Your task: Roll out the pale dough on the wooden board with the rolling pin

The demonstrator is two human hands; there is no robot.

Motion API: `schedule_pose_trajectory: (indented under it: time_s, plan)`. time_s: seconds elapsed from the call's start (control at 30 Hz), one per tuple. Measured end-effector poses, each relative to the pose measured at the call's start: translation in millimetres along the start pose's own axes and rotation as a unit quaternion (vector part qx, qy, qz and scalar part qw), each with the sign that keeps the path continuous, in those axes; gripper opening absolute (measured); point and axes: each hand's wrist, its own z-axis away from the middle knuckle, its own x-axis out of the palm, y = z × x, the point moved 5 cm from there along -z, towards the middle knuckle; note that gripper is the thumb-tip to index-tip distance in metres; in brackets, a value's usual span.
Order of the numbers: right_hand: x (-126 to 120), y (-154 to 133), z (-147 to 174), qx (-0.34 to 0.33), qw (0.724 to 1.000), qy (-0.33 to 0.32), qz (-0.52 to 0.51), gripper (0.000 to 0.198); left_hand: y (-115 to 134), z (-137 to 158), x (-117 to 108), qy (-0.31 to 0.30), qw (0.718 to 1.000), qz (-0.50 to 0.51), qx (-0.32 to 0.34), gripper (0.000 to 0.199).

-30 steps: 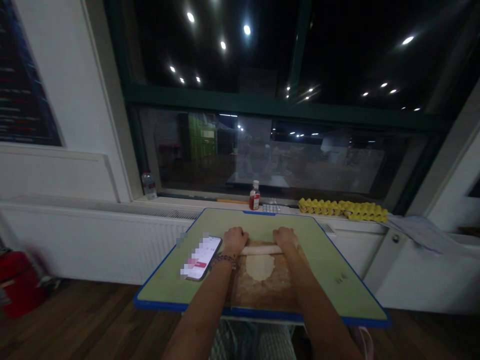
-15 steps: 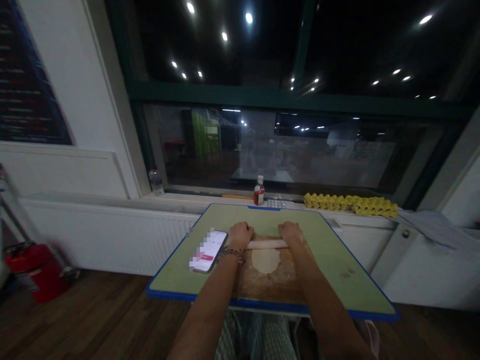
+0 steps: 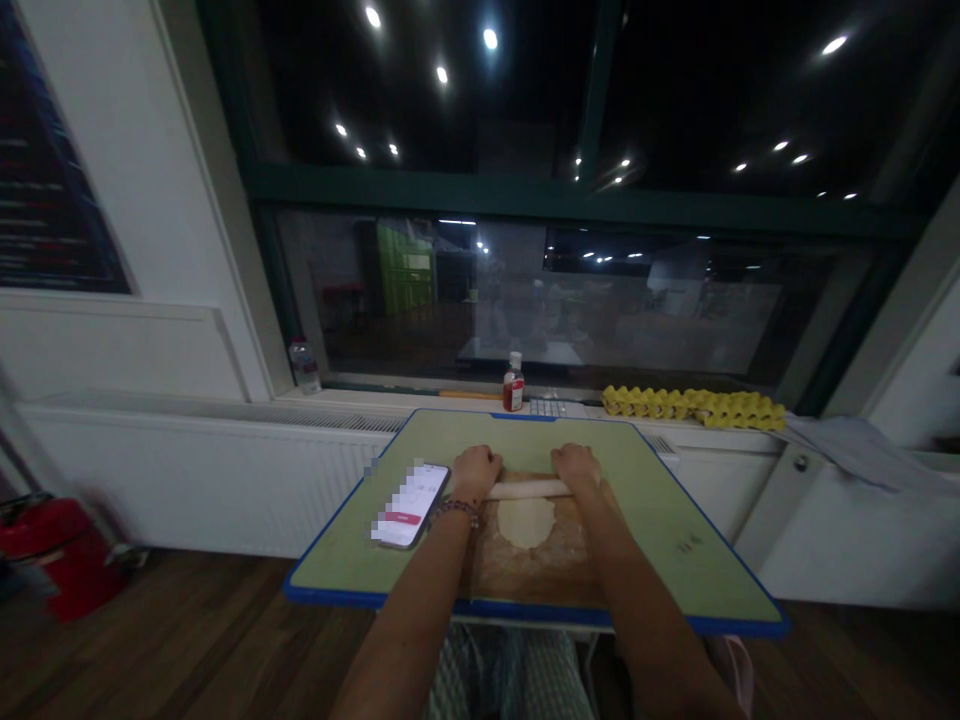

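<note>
A pale rolling pin [image 3: 531, 489] lies crosswise over a wooden board [image 3: 536, 578], just beyond a flat, roundish sheet of dough [image 3: 526, 523]. My left hand [image 3: 477, 471] is closed round the pin's left end, with a beaded bracelet on the wrist. Its right end is in my right hand [image 3: 577, 466], fingers curled over it. Both ends of the pin are hidden under my hands. Flour smears show on the board around the dough.
The board rests on a small green table [image 3: 337, 545] with a blue edge. A lit phone [image 3: 412, 507] lies left of my left hand. On the windowsill stand a small red-labelled bottle [image 3: 514, 385], yellow egg trays [image 3: 694, 407] and a clear bottle [image 3: 304, 365]. A red fire extinguisher [image 3: 64, 560] is at far left.
The whole view has shifted slightly, so everything sits a little further left. Both hands still grip the rolling pin at the far side of the dough, with no clear movement over the board.
</note>
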Motion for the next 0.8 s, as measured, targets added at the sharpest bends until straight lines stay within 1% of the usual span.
schedule_pose_trajectory:
  time_s: [0.23, 0.43, 0.7, 0.8]
  plan:
    - [-2.3, -2.8, 4.2, -0.006, 1.000, 0.004, 0.001, 0.042, 0.1, 1.1, -0.1, 0.000, 1.000, -0.006, 0.009, 0.037]
    - [-3.4, -3.2, 7.3, -0.008, 1.000, -0.007, 0.016, 0.042, 1.8, 1.9, -0.5, 0.002, 1.000, -0.011, 0.011, 0.036]
    - [-1.0, -4.9, 9.3, -0.030, 0.998, -0.037, 0.049, 0.043, 6.1, 7.8, 0.0, -0.011, 0.998, -0.043, 0.042, 0.038]
    - [-1.1, -5.5, 13.0, -0.045, 0.996, -0.047, 0.060, 0.044, 8.9, 13.9, -1.9, 0.006, 0.996, -0.064, 0.067, 0.039]
